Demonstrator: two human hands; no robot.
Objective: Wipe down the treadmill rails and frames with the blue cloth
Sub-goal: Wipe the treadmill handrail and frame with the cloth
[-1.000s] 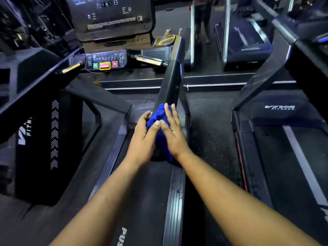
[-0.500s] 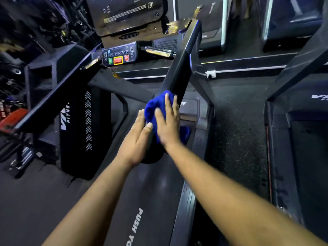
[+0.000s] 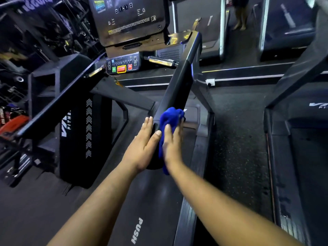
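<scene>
The right hand (image 3: pixel 171 144) lies flat, fingers together, pressing the blue cloth (image 3: pixel 170 121) against the near end of the right rail (image 3: pixel 179 86). The cloth is soft and bunched, a crumpled lump at the fingertips with a tail hanging down past the wrist. The left hand (image 3: pixel 142 148) is spread open and holds nothing; its palm rests on the rail's left face, thumb reaching across toward the cloth, so the two hands sandwich the rail's rounded end.

The rail itself is a broad, flat-sided bar of smooth black plastic with a dull sheen, rising at a slant to the console (image 3: pixel 127 20), a glossy dark panel with small printed icons. Below that sits a control pad (image 3: pixel 122 65) with green and red buttons, flanked by short metallic grip bars (image 3: pixel 162 61). The left rail (image 3: pixel 58 102) runs parallel, matte and angular. Under the forearms the belt (image 3: pixel 142 210) is a dark, finely textured surface with white "PUSH" lettering, edged by a ribbed side strip (image 3: pixel 187 219). To the right, speckled rubber floor (image 3: pixel 237 148) separates it from a neighbouring treadmill (image 3: pixel 301 157).
</scene>
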